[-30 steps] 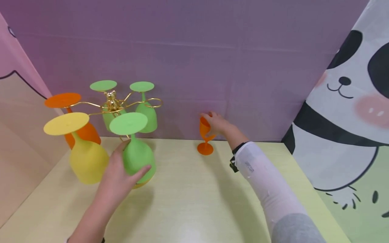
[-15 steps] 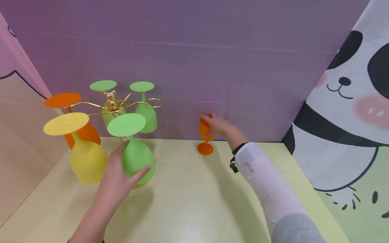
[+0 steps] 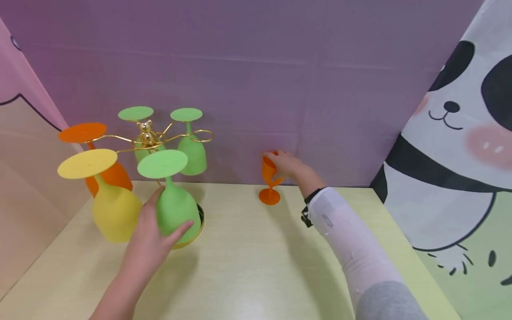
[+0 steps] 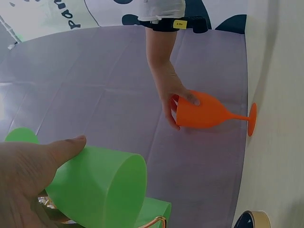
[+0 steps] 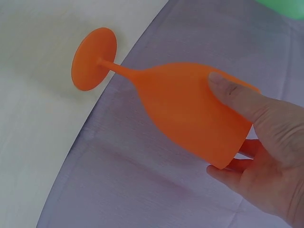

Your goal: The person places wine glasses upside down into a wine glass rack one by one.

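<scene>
My left hand (image 3: 150, 238) grips a green goblet (image 3: 173, 204) by its bowl, thumb on the near side and fingers behind. That goblet is upside down at the front of a gold wire rack (image 3: 149, 138) topped with a small bear figure. In the left wrist view its open mouth (image 4: 126, 190) shows. To the right, my right hand (image 3: 285, 164) holds an orange goblet (image 3: 270, 195) around the bowl near the rim. It stands upright, its foot (image 5: 94, 59) at the tabletop. The right wrist view shows the thumb on one side of the bowl and fingers around the other.
Hanging upside down on the rack are a yellow goblet (image 3: 114, 213), another orange goblet (image 3: 116, 175) and two green goblets (image 3: 193, 153). The rack's round base (image 3: 201, 222) rests on the pale wooden table (image 3: 240, 258). A purple cloth (image 3: 248, 66) rises behind, with a panda-print sheet (image 3: 448, 204) at right.
The green goblet in my left hand has shifted slightly left, uncovering more of the rack's base. My right hand and its orange goblet stay nearly still.
</scene>
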The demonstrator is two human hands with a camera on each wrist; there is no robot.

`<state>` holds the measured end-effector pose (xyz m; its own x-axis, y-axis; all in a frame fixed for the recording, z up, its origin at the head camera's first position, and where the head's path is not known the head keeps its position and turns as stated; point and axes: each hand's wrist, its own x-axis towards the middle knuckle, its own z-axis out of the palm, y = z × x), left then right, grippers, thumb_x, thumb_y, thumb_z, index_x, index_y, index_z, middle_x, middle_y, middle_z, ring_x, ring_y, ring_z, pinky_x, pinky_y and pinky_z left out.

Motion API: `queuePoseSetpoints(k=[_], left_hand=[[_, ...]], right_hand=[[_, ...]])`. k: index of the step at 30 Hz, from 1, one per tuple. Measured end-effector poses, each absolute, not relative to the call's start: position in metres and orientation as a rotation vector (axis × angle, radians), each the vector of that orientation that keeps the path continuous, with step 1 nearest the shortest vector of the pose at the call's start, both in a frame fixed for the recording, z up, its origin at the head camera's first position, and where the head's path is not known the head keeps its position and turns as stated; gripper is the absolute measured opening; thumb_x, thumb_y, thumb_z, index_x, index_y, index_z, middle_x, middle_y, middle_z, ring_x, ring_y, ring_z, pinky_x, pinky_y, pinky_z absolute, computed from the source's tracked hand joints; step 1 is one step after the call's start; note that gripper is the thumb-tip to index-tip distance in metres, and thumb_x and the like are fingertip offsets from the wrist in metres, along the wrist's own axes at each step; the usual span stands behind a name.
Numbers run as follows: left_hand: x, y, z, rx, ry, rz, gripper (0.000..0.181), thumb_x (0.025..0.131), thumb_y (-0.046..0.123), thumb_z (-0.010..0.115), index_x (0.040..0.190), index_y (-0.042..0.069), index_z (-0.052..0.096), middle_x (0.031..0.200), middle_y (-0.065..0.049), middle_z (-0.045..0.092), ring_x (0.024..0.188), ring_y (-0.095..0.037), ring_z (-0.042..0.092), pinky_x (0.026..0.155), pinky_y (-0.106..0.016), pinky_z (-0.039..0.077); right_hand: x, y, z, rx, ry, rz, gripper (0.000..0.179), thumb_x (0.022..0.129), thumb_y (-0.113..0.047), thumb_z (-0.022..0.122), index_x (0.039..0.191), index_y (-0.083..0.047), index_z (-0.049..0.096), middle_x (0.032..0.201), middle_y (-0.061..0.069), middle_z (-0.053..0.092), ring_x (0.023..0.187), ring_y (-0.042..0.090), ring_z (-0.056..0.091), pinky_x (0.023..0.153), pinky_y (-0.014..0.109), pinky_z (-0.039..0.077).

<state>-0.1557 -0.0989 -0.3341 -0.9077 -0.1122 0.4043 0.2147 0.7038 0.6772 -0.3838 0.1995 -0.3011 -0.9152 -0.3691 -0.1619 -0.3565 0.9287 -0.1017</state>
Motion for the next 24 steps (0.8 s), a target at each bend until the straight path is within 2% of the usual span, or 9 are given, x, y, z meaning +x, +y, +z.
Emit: queuePoseSetpoints(k=[14,20,24], left_hand=[[-0.155,-0.103,-0.340,-0.101,-2.470,-1.086,0.096,0.079,0.021,0.080,0.150,-0.003,0.020,0.138,-0.032,0.038,0.119,-0.045,0.042,0.098,-0.067,0.039],[-0.149,-0.104,-0.339,-0.087,-2.473,-1.093,0.098,0.080,0.024,0.080,0.151,-0.002,0.017,0.142,-0.032,0.034,0.123,-0.045,0.040,0.099,-0.068,0.037],[-0.143,-0.103,-0.336,-0.098,-2.445,-1.040,0.096,0.079,0.021,0.081,0.150,-0.001,0.020,0.143,-0.030,0.035,0.123,-0.045,0.042,0.097,-0.066,0.041]], right_hand=[[-0.382,0.196,-0.302,-0.558,2.959,-0.031,0.081,0.082,-0.026,0.078,0.150,-0.027,0.034,0.146,0.017,0.038,0.126,0.038,0.043,0.107,0.053,0.041],[-0.382,0.196,-0.301,-0.575,2.960,-0.002,0.082,0.081,-0.027,0.079,0.150,-0.026,0.033,0.146,0.018,0.038,0.126,0.039,0.044,0.107,0.053,0.041],[-0.383,0.197,-0.300,-0.576,2.959,0.000,0.083,0.081,-0.026,0.079,0.150,-0.025,0.033,0.146,0.018,0.038,0.127,0.039,0.043,0.107,0.053,0.041]])
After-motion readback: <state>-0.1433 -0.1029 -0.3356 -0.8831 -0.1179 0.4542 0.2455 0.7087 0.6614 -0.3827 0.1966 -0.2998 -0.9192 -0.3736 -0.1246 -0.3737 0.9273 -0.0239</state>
